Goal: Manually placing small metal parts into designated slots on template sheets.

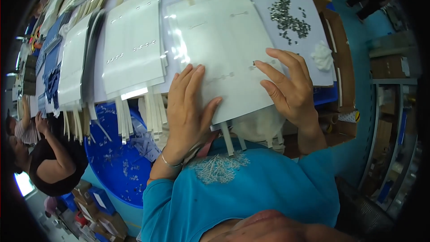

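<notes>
A stack of white translucent plastic sheets [219,31] lies in front of me, with small slots and pale straps that stick out at the far and near edges. My left hand [186,103] rests flat on its left near part, fingers stretched and thumb apart. Over the right side hovers or rests my right hand [291,83], its fingers spread; contact is hard to judge. A tiny dark piece [254,63] shows at the tip of the right index finger, too small to name. Beyond that hand is a pile of small shiny metal pieces [289,18].
More strapped white sheet stacks [132,40] lie to the left on the pale table [309,58]. Below them stands a blue tub [112,170] with scraps. A crumpled white cloth [321,56] lies at the table's right edge, beside cardboard boxes [345,62]. Another person [56,166] sits at far left.
</notes>
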A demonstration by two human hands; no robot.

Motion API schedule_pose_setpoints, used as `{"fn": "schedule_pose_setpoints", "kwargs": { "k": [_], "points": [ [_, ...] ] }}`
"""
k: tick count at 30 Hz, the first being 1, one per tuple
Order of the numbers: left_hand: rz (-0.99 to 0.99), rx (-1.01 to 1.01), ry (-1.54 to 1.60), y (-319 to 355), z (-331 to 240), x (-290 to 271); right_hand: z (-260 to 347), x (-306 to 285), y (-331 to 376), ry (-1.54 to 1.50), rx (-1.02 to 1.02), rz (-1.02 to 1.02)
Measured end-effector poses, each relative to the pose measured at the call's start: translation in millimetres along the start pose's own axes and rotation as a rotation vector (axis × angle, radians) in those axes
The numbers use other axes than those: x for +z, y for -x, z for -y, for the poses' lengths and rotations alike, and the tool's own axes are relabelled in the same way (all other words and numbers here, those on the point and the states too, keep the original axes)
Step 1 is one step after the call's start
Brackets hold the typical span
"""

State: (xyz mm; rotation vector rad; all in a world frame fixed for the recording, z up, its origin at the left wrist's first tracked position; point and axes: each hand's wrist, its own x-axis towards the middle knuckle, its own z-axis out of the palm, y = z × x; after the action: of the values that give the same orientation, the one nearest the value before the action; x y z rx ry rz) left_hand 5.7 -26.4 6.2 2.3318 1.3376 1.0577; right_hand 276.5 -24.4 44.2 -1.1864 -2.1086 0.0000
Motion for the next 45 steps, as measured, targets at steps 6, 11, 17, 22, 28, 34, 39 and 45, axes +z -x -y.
{"fn": "schedule_pose_setpoints", "kwargs": {
  "k": [6, 11, 17, 22, 28, 34, 39, 45],
  "points": [
    [0.032, -0.047, -0.019, -6, 4, 2, 19, 26, -17, -0.105, -0.066, 0.128],
    [0.031, -0.006, -0.025, -12, 12, 5, 27, 42, -22, -0.110, -0.078, 0.170],
    [0.025, 0.011, 0.005, -12, 16, 5, 29, 52, -24, -0.056, -0.097, 0.181],
    [0.032, 0.022, -0.010, -11, 17, 4, 33, 51, -25, 0.018, -0.096, 0.254],
    [0.002, 0.061, -0.053, -9, 20, 10, 38, 52, -30, -0.080, -0.078, 0.293],
    [-0.047, 0.085, -0.106, -11, 19, 17, 32, 50, -8, -0.171, 0.112, 0.046],
    [-0.133, 0.039, -0.076, -12, 9, 18, 28, 51, -4, -0.044, 0.135, 0.009],
    [-0.023, 0.130, -0.085, 1, 28, -5, 22, 54, -4, -0.016, 0.078, 0.001]
  ]
}}
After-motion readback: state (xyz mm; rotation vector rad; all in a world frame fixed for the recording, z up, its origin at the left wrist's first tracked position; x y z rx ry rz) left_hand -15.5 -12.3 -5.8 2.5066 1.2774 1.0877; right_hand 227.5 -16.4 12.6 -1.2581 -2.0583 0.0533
